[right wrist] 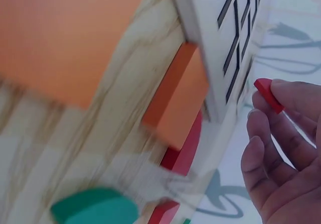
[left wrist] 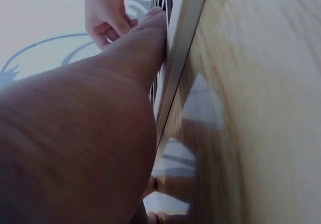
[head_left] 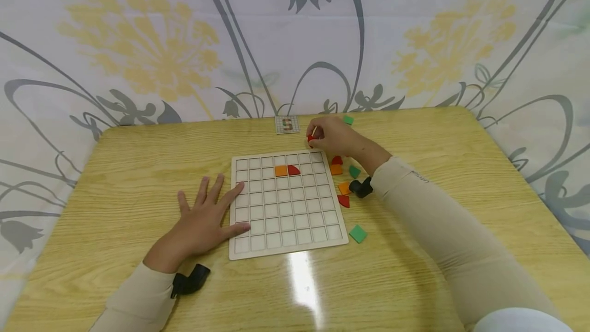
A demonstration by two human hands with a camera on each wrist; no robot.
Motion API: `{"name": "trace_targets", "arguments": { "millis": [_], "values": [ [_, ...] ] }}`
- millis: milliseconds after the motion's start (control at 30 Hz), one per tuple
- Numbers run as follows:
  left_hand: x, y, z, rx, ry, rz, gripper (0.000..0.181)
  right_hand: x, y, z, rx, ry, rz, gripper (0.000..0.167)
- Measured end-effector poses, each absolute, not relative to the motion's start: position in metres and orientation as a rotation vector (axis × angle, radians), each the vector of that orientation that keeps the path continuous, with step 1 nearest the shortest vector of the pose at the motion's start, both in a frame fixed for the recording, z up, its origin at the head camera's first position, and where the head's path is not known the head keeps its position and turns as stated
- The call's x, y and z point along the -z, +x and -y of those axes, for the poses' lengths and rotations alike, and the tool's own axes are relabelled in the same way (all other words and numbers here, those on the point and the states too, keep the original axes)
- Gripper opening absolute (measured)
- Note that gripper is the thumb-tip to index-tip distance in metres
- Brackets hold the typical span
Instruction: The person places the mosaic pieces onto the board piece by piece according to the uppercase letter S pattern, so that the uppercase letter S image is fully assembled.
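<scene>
- The right hand (head_left: 333, 133) is held beyond the upper right corner of a white gridded board (head_left: 286, 209), its forearm stretched in from the lower right; a small red piece (right wrist: 268, 94) is pinched between thumb and forefinger, with the other fingers bent, and is held clear of the board.
- The left hand (head_left: 203, 224) is laid with fingers spread and nothing grasped; thumb and forefinger are rested over the board's left edge, the rest splayed above the desk (head_left: 161, 158).
- In the head view the held piece is mostly covered by the fingers, so its full outline cannot be told; in the left wrist view the right hand is cut off by the top edge. A large orange shape (right wrist: 55, 33) is cropped in the right wrist view.
- On the board, an orange square (head_left: 280, 170) is set just beside a red quarter-round (head_left: 293, 170).
- Along the board's right side, loose orange, red and green pieces (head_left: 358, 233) are scattered; near them, below the right forearm, a black wrist device (head_left: 361, 187) is seen.
- A small patterned card (head_left: 288, 124) is placed past the board's far edge, before a flowered backdrop (head_left: 258, 24).
</scene>
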State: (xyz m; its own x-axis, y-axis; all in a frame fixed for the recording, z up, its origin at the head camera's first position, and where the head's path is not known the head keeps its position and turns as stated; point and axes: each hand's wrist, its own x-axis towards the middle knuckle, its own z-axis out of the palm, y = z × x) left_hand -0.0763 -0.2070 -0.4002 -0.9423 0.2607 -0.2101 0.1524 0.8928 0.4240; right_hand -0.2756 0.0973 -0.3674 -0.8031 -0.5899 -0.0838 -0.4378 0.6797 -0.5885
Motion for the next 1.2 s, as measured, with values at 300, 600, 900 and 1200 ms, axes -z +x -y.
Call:
{"name": "trace_targets", "arguments": {
  "millis": [300,600,900,1200],
  "values": [
    [0.397,-0.076,0.207,-0.615,0.304,-2.787,0.088,0.365,-0.268,-0.079,0.877,-0.825,-2.605,0.009],
    [0.398,-0.077,0.207,-0.600,0.308,-2.792,0.088,0.362,-0.253,-0.058,0.965,-0.874,-2.514,0.012],
    [0.395,-0.076,0.205,-0.620,0.306,-2.801,0.087,0.367,-0.243,-0.045,0.989,-0.912,-2.465,0.013],
    [0.394,-0.077,0.204,-0.637,0.299,-2.787,0.086,0.372,-0.241,-0.034,0.952,-0.952,-2.438,0.008]
  ]
}}
